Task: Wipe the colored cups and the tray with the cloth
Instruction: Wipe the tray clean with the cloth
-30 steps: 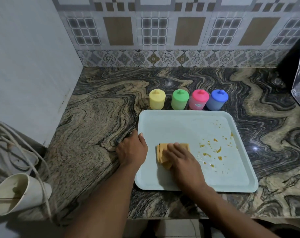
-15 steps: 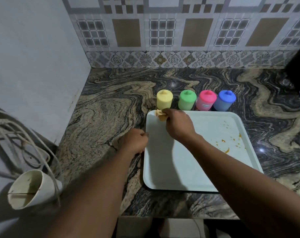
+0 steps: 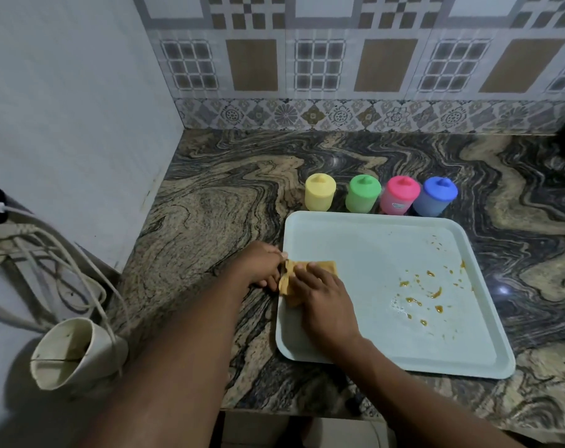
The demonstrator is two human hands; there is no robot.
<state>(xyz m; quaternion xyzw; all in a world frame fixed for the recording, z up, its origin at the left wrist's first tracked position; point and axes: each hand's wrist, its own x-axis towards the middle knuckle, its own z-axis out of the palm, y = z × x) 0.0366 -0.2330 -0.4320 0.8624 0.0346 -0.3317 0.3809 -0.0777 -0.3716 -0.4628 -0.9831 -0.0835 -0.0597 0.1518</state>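
While the right hand (image 3: pixel 326 302) presses open-fingered on the soft cloth (image 3: pixel 328 267) at the left edge of the tray (image 3: pixel 371 247)
Left hand (image 3: pixel 261 266) grips that rim; the limp cloth will likely bunch, so keep flat fingers on top

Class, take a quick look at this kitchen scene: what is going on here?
A person is wiping a pale tray with a folded orange cloth. The right hand presses the cloth flat near the tray's left edge, and the left hand sits at that rim. Orange-brown smears lie unwiped on the tray's right side. The yellow cup, green cup, pink cup and blue cup stand in a row on the counter behind the tray.
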